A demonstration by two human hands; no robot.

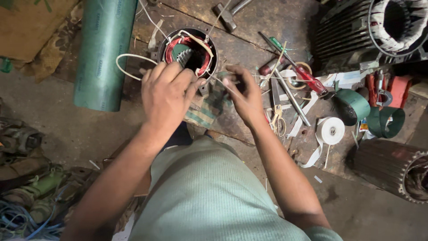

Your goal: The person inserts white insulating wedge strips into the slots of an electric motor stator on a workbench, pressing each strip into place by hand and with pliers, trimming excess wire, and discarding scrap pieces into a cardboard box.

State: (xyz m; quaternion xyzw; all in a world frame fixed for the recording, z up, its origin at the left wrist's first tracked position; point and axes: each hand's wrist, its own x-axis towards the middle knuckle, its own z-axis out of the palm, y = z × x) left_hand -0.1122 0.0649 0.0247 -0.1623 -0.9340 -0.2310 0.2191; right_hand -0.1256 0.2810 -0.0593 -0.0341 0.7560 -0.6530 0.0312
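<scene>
Two hands work at the small motor stator with red copper windings, lying on the workbench just beyond the fingertips. Left hand curls its fingers against the stator's rim; right hand pinches a thin wire stretched between the fingers. Screwdriver and white tape roll lie right of them.

Tool-strewn wooden board on floor

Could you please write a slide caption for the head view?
Both hands, left and right, work thin wire at a small copper-wound motor stator.
</scene>
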